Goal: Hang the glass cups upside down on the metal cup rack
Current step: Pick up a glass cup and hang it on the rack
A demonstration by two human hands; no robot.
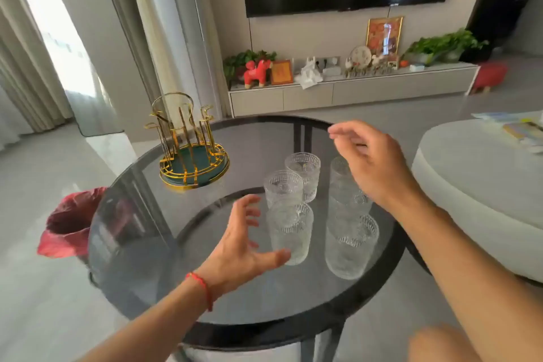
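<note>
Several ribbed glass cups stand upright on the round dark glass table (pixel 152 244): a near left cup (pixel 291 235), a near right cup (pixel 351 247), and more behind them, such as the far cup (pixel 304 175). The gold metal cup rack (pixel 191 147) with a green base stands empty at the table's far left. My left hand (pixel 244 244) hovers open just left of the near left cup, thumb almost at its base. My right hand (pixel 373 161) floats open above the right cups, partly covering one.
A red-lined bin (pixel 70 223) sits on the floor left of the table. A pale round ottoman (pixel 482 185) lies to the right. A TV cabinet (pixel 352 91) with ornaments lines the far wall. My knee (pixel 446 344) shows at the bottom right.
</note>
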